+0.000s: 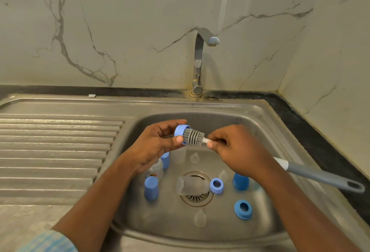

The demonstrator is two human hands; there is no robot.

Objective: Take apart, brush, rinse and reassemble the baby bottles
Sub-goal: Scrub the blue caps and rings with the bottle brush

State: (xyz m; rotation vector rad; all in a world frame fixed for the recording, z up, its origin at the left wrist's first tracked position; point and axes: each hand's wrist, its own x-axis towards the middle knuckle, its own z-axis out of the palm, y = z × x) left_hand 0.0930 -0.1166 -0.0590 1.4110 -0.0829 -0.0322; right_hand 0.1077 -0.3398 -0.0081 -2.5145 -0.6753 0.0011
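Observation:
My left hand grips a blue screw ring above the sink basin. My right hand pinches the white neck of a grey bottle brush, whose bristled head pokes into the ring. Its grey handle sticks out to the right past my wrist. In the basin lie a clear bottle on its side over the drain, another bottle under my left hand, two blue rings, blue caps and clear teats.
A steel tap stands behind the basin with no water running. The ribbed drainboard lies to the left. A black counter edge and marble walls close in the back and right.

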